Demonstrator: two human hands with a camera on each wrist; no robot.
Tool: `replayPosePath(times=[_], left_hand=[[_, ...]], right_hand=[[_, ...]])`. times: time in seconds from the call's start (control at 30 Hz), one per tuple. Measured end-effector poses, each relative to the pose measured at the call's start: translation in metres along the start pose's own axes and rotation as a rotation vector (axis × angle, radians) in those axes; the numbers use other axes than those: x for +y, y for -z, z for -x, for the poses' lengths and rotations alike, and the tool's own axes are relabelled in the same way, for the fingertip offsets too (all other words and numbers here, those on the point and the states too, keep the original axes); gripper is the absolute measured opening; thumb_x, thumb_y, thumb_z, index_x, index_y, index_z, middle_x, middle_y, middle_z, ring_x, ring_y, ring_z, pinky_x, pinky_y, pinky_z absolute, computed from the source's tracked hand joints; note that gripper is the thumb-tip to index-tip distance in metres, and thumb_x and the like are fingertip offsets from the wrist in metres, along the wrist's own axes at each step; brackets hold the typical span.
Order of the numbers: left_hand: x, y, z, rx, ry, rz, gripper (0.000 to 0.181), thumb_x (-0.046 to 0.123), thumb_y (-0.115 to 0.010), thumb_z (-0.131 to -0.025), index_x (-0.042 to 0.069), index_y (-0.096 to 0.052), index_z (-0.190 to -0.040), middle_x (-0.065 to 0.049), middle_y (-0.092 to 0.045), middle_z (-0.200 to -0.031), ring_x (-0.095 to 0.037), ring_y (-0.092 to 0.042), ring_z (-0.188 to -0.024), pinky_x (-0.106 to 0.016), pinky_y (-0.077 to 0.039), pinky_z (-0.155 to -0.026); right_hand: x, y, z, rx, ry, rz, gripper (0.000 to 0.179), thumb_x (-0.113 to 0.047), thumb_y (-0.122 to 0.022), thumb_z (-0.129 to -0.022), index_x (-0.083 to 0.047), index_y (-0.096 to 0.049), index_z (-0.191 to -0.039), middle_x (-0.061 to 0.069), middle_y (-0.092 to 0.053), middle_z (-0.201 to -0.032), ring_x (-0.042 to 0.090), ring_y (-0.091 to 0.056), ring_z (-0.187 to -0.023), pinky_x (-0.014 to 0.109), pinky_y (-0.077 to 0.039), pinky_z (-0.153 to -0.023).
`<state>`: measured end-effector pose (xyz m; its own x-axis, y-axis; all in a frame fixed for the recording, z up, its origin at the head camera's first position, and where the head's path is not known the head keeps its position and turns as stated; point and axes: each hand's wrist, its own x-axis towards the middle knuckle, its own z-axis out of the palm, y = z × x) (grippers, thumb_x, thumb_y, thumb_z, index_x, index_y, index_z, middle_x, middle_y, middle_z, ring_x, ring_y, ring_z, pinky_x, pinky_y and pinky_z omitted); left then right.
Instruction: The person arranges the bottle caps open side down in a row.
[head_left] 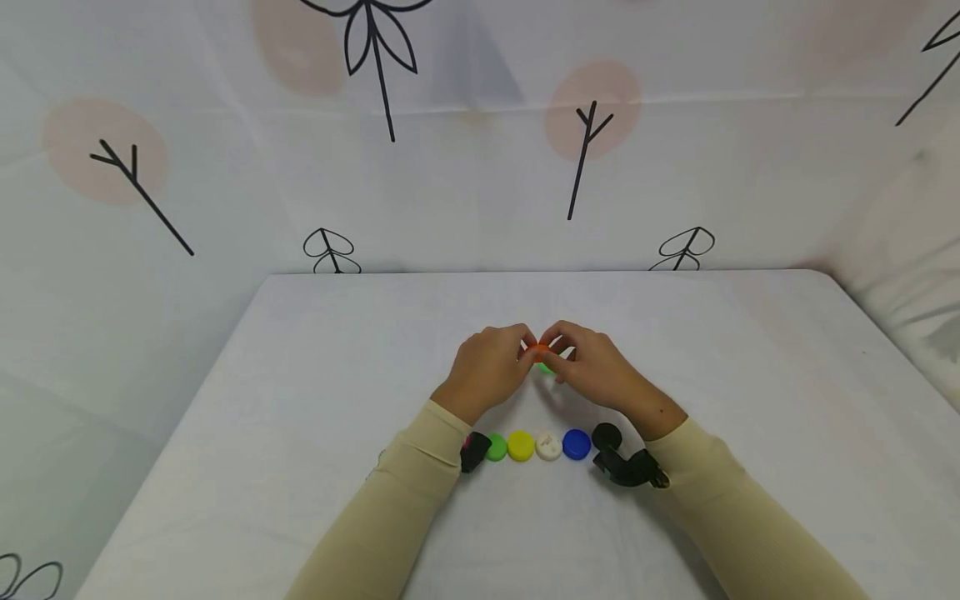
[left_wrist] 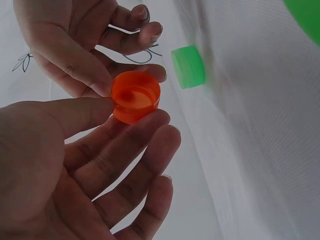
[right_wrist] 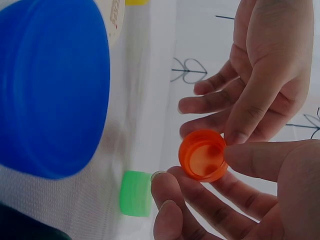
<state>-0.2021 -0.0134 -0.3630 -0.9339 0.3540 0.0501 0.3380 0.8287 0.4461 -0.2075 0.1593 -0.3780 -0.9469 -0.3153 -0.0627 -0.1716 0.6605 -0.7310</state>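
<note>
Both hands meet above the table and hold one orange bottle cap (left_wrist: pixel 135 97) between them, its hollow side showing in both wrist views. My left hand (head_left: pixel 489 367) pinches it from the left between thumb and fingers. From the other side the thumb and fingers of my right hand (head_left: pixel 596 367) pinch it too. A light green bottle cap (right_wrist: pixel 135 193) rests on the table just beyond the fingers; in the head view the hands partly hide it.
Nearer my body a row of caps lies on the white table (head_left: pixel 337 358): green (head_left: pixel 497 447), yellow (head_left: pixel 521 446), white (head_left: pixel 548 446), blue (head_left: pixel 577 444) and black (head_left: pixel 607 437). The wrist cameras overlap the row's ends. A patterned cloth (head_left: pixel 480 192) hangs behind the table.
</note>
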Motion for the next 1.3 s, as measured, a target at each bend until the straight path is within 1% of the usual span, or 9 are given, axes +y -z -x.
replayPosePath(times=[0.17,0.47,0.6,0.77,0.87,1.1,1.3], left_hand=[[0.000,0.000,0.000,-0.010,0.000,0.013,0.019,0.028,-0.065,-0.099,0.014,-0.071,-0.109,0.002,-0.070,-0.084,-0.012,-0.057,-0.067,-0.022,-0.044,-0.058],[-0.001,0.004,-0.002,-0.032,0.002,0.081,0.023,0.029,-0.067,-0.097,0.013,-0.071,-0.112,-0.002,-0.076,-0.098,-0.014,-0.068,-0.083,-0.024,-0.050,-0.068],[-0.002,0.004,-0.003,-0.040,0.000,0.104,0.022,0.026,-0.068,-0.096,0.013,-0.070,-0.113,-0.002,-0.076,-0.100,-0.015,-0.069,-0.086,-0.024,-0.052,-0.071],[0.000,0.004,-0.004,-0.056,0.014,0.102,0.021,0.023,-0.069,-0.096,0.014,-0.069,-0.115,-0.001,-0.075,-0.101,-0.016,-0.069,-0.089,-0.024,-0.053,-0.074],[0.000,0.004,-0.004,-0.053,0.012,0.102,0.021,0.022,-0.070,-0.095,0.015,-0.069,-0.114,-0.001,-0.075,-0.102,-0.016,-0.069,-0.090,-0.024,-0.053,-0.074],[0.000,0.005,-0.004,-0.023,-0.022,0.117,0.021,0.020,-0.072,-0.093,0.014,-0.069,-0.113,-0.001,-0.075,-0.106,-0.018,-0.071,-0.094,-0.026,-0.055,-0.078],[0.000,0.005,-0.004,-0.001,-0.043,0.106,0.023,0.019,-0.074,-0.091,0.014,-0.069,-0.113,-0.001,-0.075,-0.109,-0.017,-0.071,-0.095,-0.028,-0.056,-0.080]], right_hand=[[0.001,0.000,0.000,-0.003,-0.003,0.006,0.020,-0.021,-0.063,-0.097,-0.012,-0.062,-0.116,0.015,-0.070,-0.110,0.019,-0.069,-0.075,0.030,-0.052,-0.066],[0.001,0.004,-0.001,-0.004,0.006,0.014,0.021,-0.020,-0.065,-0.097,-0.011,-0.062,-0.116,0.015,-0.070,-0.111,0.018,-0.069,-0.076,0.030,-0.054,-0.066],[-0.001,0.007,0.000,-0.003,0.009,0.022,0.022,-0.019,-0.065,-0.097,-0.011,-0.062,-0.117,0.016,-0.070,-0.112,0.017,-0.067,-0.075,0.029,-0.054,-0.066],[-0.002,0.008,0.000,-0.002,0.022,0.028,0.021,-0.018,-0.065,-0.096,-0.010,-0.062,-0.116,0.017,-0.070,-0.111,0.019,-0.066,-0.077,0.029,-0.054,-0.065],[-0.002,0.009,0.000,0.004,0.035,0.034,0.021,-0.017,-0.066,-0.095,-0.010,-0.063,-0.115,0.016,-0.071,-0.110,0.020,-0.064,-0.078,0.029,-0.054,-0.065],[-0.001,0.011,0.000,0.035,0.084,0.052,0.022,-0.016,-0.071,-0.092,-0.009,-0.064,-0.112,0.015,-0.072,-0.107,0.022,-0.062,-0.077,0.029,-0.053,-0.064],[-0.002,0.013,0.001,0.036,0.080,0.057,0.024,-0.018,-0.073,-0.091,-0.010,-0.064,-0.111,0.013,-0.071,-0.107,0.021,-0.061,-0.075,0.030,-0.052,-0.062]])
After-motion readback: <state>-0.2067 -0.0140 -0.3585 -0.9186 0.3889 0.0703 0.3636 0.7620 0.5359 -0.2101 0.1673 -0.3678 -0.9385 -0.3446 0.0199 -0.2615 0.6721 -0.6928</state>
